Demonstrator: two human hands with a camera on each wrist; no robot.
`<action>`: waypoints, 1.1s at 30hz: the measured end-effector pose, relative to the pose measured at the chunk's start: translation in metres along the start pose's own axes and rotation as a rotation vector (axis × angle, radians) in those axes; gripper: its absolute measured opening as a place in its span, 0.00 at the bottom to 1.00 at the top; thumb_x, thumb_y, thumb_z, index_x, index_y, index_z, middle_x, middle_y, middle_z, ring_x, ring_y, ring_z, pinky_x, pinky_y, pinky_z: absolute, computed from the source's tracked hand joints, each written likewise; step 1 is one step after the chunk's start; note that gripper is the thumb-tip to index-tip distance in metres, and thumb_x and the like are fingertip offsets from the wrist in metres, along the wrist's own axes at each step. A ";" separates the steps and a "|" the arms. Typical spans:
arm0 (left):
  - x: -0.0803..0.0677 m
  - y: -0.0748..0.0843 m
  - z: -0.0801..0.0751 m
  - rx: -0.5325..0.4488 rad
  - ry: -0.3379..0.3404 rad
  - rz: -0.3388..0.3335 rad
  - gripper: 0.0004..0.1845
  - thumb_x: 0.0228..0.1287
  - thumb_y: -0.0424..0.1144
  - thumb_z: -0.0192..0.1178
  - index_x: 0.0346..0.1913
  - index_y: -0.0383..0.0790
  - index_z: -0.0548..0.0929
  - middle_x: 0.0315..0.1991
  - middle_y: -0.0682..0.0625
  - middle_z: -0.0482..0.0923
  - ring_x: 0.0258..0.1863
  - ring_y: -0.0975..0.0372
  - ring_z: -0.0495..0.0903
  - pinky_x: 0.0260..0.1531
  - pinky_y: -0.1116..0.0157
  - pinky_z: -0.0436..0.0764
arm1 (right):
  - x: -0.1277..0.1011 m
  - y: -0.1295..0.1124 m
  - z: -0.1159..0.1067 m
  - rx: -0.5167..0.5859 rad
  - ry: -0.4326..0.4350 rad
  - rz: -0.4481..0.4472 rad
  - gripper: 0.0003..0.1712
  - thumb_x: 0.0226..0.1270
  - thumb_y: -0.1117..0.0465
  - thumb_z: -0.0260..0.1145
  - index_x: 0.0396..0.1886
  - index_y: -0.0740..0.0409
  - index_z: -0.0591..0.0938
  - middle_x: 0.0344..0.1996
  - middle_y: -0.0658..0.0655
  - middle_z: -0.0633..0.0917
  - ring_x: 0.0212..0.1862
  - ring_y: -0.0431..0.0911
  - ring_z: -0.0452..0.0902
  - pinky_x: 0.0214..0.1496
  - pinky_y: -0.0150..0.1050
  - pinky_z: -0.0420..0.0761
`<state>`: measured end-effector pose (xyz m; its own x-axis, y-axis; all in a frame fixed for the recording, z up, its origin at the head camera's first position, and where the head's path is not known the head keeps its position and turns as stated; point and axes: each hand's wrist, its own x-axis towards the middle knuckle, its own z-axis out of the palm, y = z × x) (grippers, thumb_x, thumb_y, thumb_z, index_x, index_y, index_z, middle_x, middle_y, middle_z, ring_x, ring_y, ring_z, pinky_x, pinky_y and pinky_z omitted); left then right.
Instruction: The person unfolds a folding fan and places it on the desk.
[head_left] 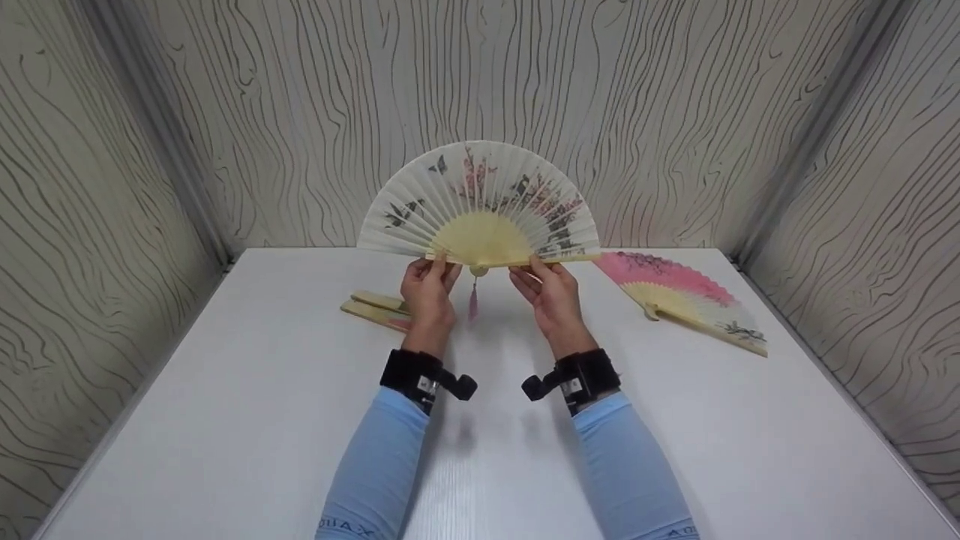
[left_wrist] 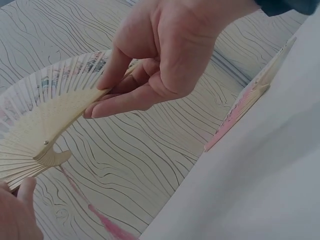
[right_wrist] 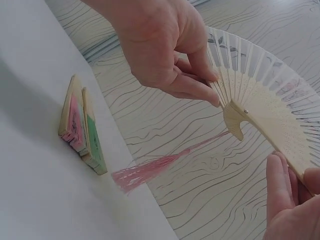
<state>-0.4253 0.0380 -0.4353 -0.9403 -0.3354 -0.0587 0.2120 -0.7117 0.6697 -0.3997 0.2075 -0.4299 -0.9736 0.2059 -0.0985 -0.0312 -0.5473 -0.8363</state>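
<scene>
Light-blue sleeves (head_left: 379, 465) reach over a white table (head_left: 225, 405), each ending at a black wrist strap (head_left: 596, 373), and beyond them a painted fan (head_left: 480, 202) is spread in a half circle, raised above the tabletop. Its pale leaf carries pink blossoms and dark winged shapes; its bare wooden ribs meet at a pivot at the bottom. From where I stand, the left hand (head_left: 429, 292) pinches one lower edge between thumb and fingers, and the right hand (head_left: 553, 298) pinches the other the same way. Beneath the pivot a pink tassel (head_left: 473, 304) hangs free. My guess is that uneven pulling could tear the thin leaf or strain the pivot, and a loosened pinch could let one side fold or drop. Just beside the left hand, two folded fans (head_left: 369, 313) lie on the table, one showing pink, one green; to the right lies an open pink-and-white fan (head_left: 679, 281). I see no container in any view. Wood-grain-patterned walls (head_left: 480, 67) stand behind and at both sides.
</scene>
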 end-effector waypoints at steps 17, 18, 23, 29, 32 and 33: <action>0.014 -0.048 0.051 0.598 -0.257 -0.164 0.17 0.74 0.28 0.67 0.60 0.22 0.82 0.56 0.30 0.86 0.45 0.51 0.94 0.50 0.62 0.95 | -0.043 0.010 -0.044 0.268 0.450 0.030 0.07 0.81 0.63 0.63 0.42 0.62 0.83 0.26 0.53 0.90 0.32 0.41 0.92 0.48 0.33 0.94; 0.015 -0.053 0.053 0.655 -0.262 -0.156 0.17 0.74 0.28 0.66 0.61 0.21 0.82 0.57 0.29 0.86 0.46 0.50 0.95 0.51 0.60 0.95 | -0.044 0.012 -0.045 0.266 0.468 0.027 0.07 0.81 0.64 0.63 0.40 0.62 0.83 0.25 0.53 0.89 0.31 0.41 0.92 0.48 0.34 0.94; 0.028 -0.079 0.047 0.926 -0.231 -0.149 0.17 0.72 0.29 0.67 0.59 0.23 0.84 0.54 0.31 0.88 0.44 0.49 0.95 0.47 0.59 0.95 | -0.040 0.025 -0.052 0.211 0.476 0.072 0.07 0.84 0.64 0.59 0.43 0.63 0.80 0.29 0.53 0.88 0.39 0.44 0.92 0.66 0.41 0.90; 0.057 -0.132 0.015 1.198 -0.267 -0.027 0.05 0.67 0.34 0.69 0.34 0.35 0.87 0.33 0.45 0.88 0.28 0.58 0.87 0.27 0.65 0.86 | -0.040 0.031 -0.066 0.168 0.404 0.120 0.24 0.89 0.61 0.50 0.74 0.71 0.71 0.64 0.69 0.81 0.75 0.57 0.78 0.83 0.47 0.77; 0.046 -0.134 0.014 1.281 -0.294 0.018 0.11 0.64 0.33 0.68 0.24 0.39 0.81 0.23 0.49 0.82 0.23 0.58 0.78 0.23 0.64 0.78 | -0.042 0.029 -0.072 0.177 0.374 0.138 0.29 0.90 0.62 0.45 0.83 0.70 0.63 0.79 0.73 0.71 0.82 0.60 0.69 0.86 0.49 0.72; 0.040 -0.132 0.015 1.290 -0.304 0.023 0.12 0.64 0.32 0.67 0.23 0.39 0.80 0.22 0.50 0.80 0.22 0.58 0.76 0.23 0.64 0.77 | -0.042 0.028 -0.073 0.181 0.370 0.145 0.29 0.90 0.63 0.43 0.84 0.69 0.62 0.80 0.73 0.70 0.83 0.60 0.68 0.87 0.49 0.72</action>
<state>-0.4953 0.1281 -0.5151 -0.9975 -0.0682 0.0163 -0.0156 0.4417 0.8970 -0.3428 0.2423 -0.4886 -0.8251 0.3752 -0.4224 0.0287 -0.7189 -0.6945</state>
